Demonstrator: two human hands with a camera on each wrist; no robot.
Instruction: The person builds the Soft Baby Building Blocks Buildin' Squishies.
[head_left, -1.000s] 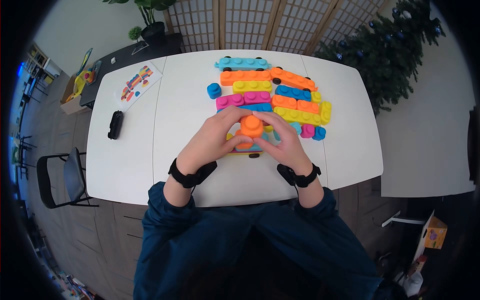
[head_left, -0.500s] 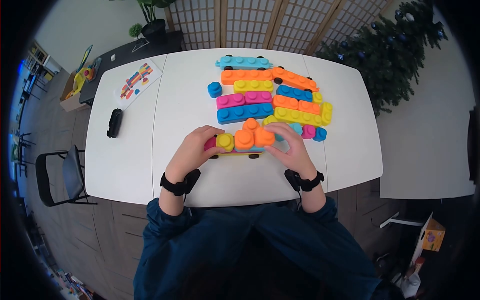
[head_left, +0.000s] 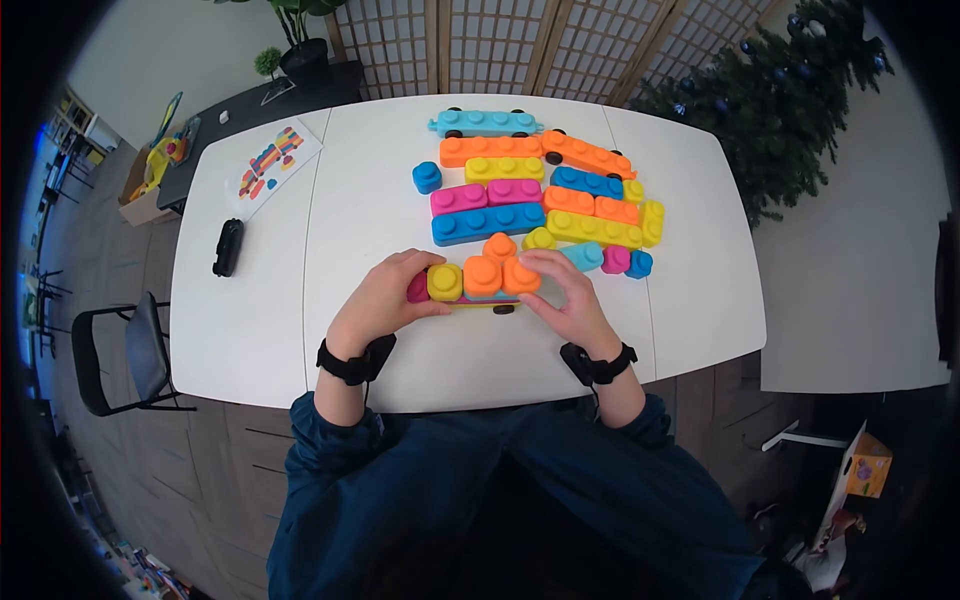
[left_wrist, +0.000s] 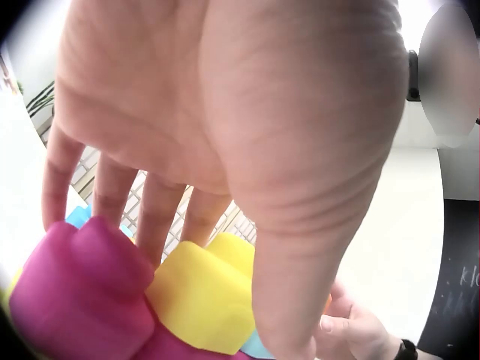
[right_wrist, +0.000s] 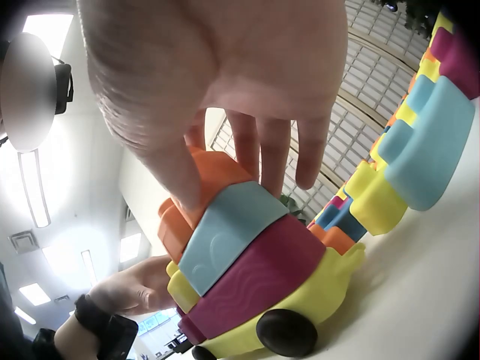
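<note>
A toy vehicle of stacked building blocks stands on a yellow wheeled base (right_wrist: 330, 289), with magenta (right_wrist: 259, 266) and light blue (right_wrist: 232, 232) blocks in layers above it. My left hand (head_left: 372, 300) grips its left end, thumb in front and fingers behind a yellow building block (head_left: 445, 282); a magenta block (left_wrist: 82, 300) stands beside that one, under the palm. At the other end, my right hand (head_left: 575, 298) pinches an orange building block (head_left: 521, 277) on top of the light blue layer. A second orange block (head_left: 482, 276) sits left of it.
Close behind the vehicle lie an orange block (head_left: 499, 246), a yellow block (head_left: 539, 238) and a light blue block (head_left: 584, 256). Farther back are rows of blocks, a long blue one (head_left: 488, 225) among them, and a light blue wheeled base (head_left: 486, 123). A picture sheet (head_left: 275, 165) and black case (head_left: 228, 248) lie left.
Both hands were together around orange blocks over the middle of the vehicle. They parted: the left moved to the yellow block, the right went rightward. The right hand's orange block now sits lower.
</note>
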